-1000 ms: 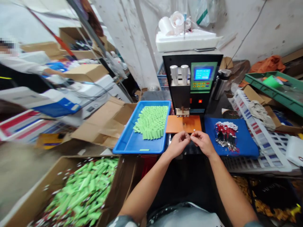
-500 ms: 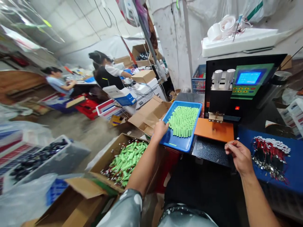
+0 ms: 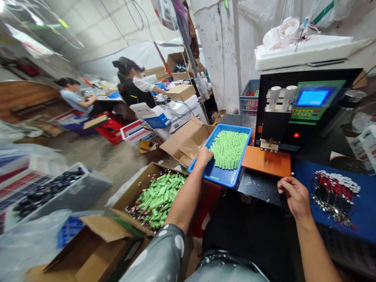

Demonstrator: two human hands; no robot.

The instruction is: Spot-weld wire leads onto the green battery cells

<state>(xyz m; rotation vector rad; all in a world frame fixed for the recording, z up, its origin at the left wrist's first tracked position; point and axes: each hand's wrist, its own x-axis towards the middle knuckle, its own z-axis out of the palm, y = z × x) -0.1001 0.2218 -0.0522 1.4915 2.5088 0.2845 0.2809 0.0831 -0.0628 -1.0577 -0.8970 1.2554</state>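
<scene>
The black machine (image 3: 276, 127) stands ahead, to my right. Left of it sits the blue tray (image 3: 221, 177), and the orange board (image 3: 276, 165) lies below the machine's head. In the tray, green cylinders (image 3: 230, 148) cluster tightly. My left hand (image 3: 204, 156) is at the tray's left side, beside them; I can't tell whether its curled fingers hold one. My right hand (image 3: 295, 194) pinches a tiny white-tipped lead (image 3: 292, 173).

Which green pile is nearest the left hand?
The neatly packed pile in the blue tray, beside the left hand; the other pile lies jumbled in the carton, farther off.
</scene>
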